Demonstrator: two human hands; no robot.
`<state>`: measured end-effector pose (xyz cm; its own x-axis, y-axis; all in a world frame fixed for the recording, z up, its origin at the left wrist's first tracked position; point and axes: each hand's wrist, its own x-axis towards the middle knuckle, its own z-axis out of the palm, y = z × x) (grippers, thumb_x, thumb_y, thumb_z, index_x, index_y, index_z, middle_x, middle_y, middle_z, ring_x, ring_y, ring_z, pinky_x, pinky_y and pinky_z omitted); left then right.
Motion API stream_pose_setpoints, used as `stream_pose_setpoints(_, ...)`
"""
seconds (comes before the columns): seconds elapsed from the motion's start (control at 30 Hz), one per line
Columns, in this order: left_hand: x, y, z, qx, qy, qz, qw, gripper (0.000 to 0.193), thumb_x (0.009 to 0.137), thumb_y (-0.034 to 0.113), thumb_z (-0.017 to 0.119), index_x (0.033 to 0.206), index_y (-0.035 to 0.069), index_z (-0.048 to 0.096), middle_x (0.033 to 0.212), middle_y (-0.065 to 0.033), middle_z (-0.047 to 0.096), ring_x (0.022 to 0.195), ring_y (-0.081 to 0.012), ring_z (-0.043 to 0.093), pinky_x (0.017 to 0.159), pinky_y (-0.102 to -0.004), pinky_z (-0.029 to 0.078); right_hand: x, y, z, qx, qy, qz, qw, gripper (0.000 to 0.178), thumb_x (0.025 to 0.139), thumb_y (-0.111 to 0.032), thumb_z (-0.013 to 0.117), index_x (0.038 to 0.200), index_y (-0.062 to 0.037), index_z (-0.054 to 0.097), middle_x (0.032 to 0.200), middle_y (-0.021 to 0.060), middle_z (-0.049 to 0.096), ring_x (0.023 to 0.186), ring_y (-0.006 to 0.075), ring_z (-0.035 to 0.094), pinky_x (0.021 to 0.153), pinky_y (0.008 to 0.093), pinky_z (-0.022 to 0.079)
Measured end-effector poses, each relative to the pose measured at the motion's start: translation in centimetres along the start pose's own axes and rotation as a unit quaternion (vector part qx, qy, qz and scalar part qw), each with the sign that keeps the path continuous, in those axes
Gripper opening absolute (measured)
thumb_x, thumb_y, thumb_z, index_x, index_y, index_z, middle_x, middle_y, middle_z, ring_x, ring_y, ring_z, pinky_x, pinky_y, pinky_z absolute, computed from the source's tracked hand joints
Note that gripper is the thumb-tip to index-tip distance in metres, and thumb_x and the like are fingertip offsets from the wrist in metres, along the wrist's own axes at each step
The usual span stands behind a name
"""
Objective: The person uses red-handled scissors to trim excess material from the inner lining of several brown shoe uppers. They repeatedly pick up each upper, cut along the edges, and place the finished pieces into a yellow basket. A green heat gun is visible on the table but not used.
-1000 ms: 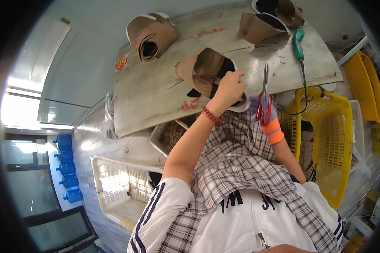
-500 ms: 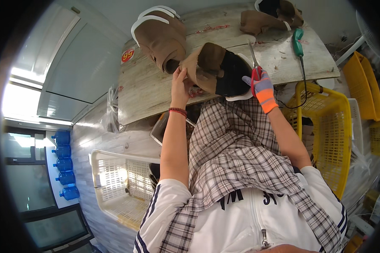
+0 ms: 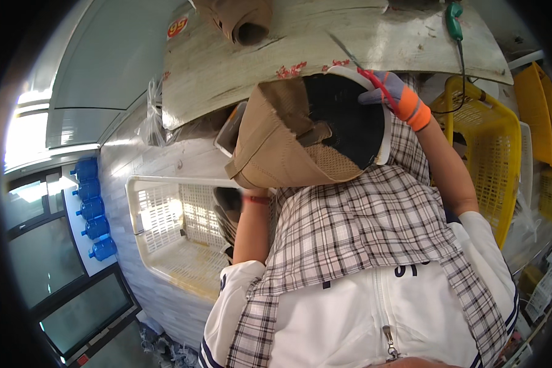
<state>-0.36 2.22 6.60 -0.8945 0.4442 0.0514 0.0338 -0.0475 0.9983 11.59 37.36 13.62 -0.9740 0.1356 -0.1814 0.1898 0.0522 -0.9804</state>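
A tan shoe upper (image 3: 270, 147) with a black lining and a white edge is held above my lap, opening toward me. My left hand is behind its left end, so its fingers are hidden; only the wrist with a red bracelet (image 3: 256, 199) shows below, and the upper rests against that hand. My right hand (image 3: 394, 95), in a grey and orange glove, is closed around red-handled scissors (image 3: 374, 83) and touches the upper's right, white-edged end. The scissors' blades point away to the upper left, over the table's near edge.
On the worn wooden table (image 3: 374, 37) lie another tan upper (image 3: 239, 18) and a green corded tool (image 3: 453, 21). A white basket (image 3: 184, 178) stands on the floor to the left, a yellow basket (image 3: 490, 153) to the right. Blue water bottles (image 3: 92, 208) line the far left.
The shoe upper has come off the table edge toward me and turned, its left end now nearer. My left hand has moved back beneath it. The scissors remain in my right hand.
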Motion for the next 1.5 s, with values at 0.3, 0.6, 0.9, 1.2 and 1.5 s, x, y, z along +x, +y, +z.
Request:
stream_pose_setpoints(0.3, -1.1, -1.7, -3.4, -0.198, -0.129, -0.082, 0.968, 0.052, 0.097, 0.036, 0.051, 0.139, 0.008, 0.044, 0.14, -0.0109, 0.049, 0.127, -0.0293, 0.048, 0.106, -0.0453, 0.041, 0.8, 2.7, 3.3, -0.099, 0.153, 0.029, 0.983, 0.064, 0.06, -0.04, 0.091, 0.1, 0.0002, 0.061, 0.076, 0.0034, 0.058, 0.068, 0.0129, 0.051, 0.064, 0.0296, 0.047)
stream_pose_setpoints(0.6, 0.8, 0.4, -3.1, -0.367, -0.199, -0.129, 0.899, 0.045, 0.1, 0.024, 0.049, 0.142, 0.011, 0.04, 0.14, -0.0057, 0.049, 0.126, -0.0194, 0.049, 0.104, -0.0392, 0.045, -0.6, 2.5, 5.2, -0.275, 0.229, -0.055, 0.932, 0.069, 0.072, -0.035, 0.082, 0.124, 0.0001, 0.054, 0.106, 0.0159, 0.068, 0.094, 0.0287, 0.066, 0.081, 0.0336, 0.053)
stream_pose_setpoints(0.9, 2.2, -2.1, 0.3, -0.347, -0.141, -0.149, 0.915, 0.044, 0.095, 0.013, 0.06, 0.136, 0.011, 0.047, 0.131, -0.0028, 0.055, 0.117, -0.0177, 0.054, 0.099, -0.0363, 0.048, -1.1, 0.3, 2.1, -0.514, 0.183, -0.117, 0.83, 0.048, 0.074, -0.038, 0.078, 0.103, -0.0041, 0.061, 0.098, 0.0136, 0.063, 0.095, 0.0315, 0.06, 0.08, 0.0396, 0.051)
stream_pose_setpoints(1.2, -0.3, -5.1, 1.2, -0.374, 0.02, -0.213, 0.902, 0.044, 0.089, 0.013, 0.069, 0.13, 0.01, 0.053, 0.124, -0.0021, 0.058, 0.112, -0.0195, 0.055, 0.095, -0.0363, 0.048, -1.1, 2.0, 4.6, -0.594, -0.009, -0.126, 0.795, 0.036, 0.074, -0.034, 0.073, 0.098, -0.0099, 0.063, 0.091, 0.0091, 0.061, 0.089, 0.0265, 0.059, 0.079, 0.036, 0.046)
stream_pose_setpoints(1.5, -0.2, -4.8, 1.8, -0.416, 0.044, -0.246, 0.874, 0.046, 0.088, 0.015, 0.07, 0.13, 0.01, 0.053, 0.125, -0.0028, 0.058, 0.112, -0.0205, 0.055, 0.096, -0.0369, 0.048, 0.1, 1.5, 6.3, -0.624, -0.021, -0.087, 0.777, 0.033, 0.071, -0.024, 0.073, 0.098, -0.0096, 0.062, 0.089, 0.01, 0.062, 0.088, 0.0283, 0.06, 0.077, 0.0386, 0.049)
